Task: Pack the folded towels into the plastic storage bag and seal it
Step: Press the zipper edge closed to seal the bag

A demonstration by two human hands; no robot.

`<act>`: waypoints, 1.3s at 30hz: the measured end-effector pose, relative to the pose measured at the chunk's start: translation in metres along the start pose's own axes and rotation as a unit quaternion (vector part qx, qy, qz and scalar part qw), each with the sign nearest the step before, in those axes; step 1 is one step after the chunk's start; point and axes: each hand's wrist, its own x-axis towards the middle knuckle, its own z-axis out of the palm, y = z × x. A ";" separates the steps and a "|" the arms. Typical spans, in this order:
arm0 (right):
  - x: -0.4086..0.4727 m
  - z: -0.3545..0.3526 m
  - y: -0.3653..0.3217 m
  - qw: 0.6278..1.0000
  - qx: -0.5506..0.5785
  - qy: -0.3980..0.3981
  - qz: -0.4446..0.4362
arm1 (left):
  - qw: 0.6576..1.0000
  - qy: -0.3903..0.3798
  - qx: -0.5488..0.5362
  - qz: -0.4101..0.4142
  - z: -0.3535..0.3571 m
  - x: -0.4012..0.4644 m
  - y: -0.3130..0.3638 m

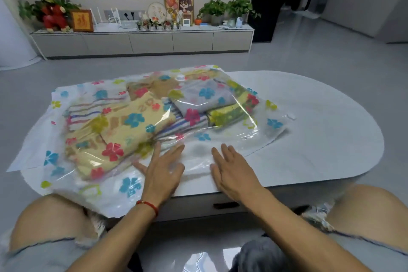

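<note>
Clear flower-printed bag (pixel 141 121) bulging with towels (pixel 123 130); both hands (pixel 163 172) flat, pressing it.

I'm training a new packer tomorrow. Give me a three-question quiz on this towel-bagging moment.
1. True or false: the towels are already inside the plastic storage bag.
2. How do the left hand and right hand lie: (a) fists, (b) flat with fingers straight, (c) pinching a towel?
3. What does the bag rest on?

Key: 1 true. 2 b, flat on the bag's near part. 3 the white table.
</note>
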 end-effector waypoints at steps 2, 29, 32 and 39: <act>-0.017 -0.006 -0.007 1.000 0.006 -0.019 -0.003 | 0.999 -0.020 -0.005 0.032 -0.010 0.012 -0.015; -0.027 -0.089 0.194 0.825 0.500 -0.039 0.260 | 0.943 -0.053 0.116 0.307 0.127 0.030 0.216; -0.025 -0.085 0.194 0.809 0.521 -0.041 0.268 | 0.949 -0.017 0.097 0.300 0.135 0.033 0.216; -0.025 -0.084 0.199 0.844 0.482 -0.010 0.235 | 0.918 0.128 0.096 0.362 0.146 0.038 0.221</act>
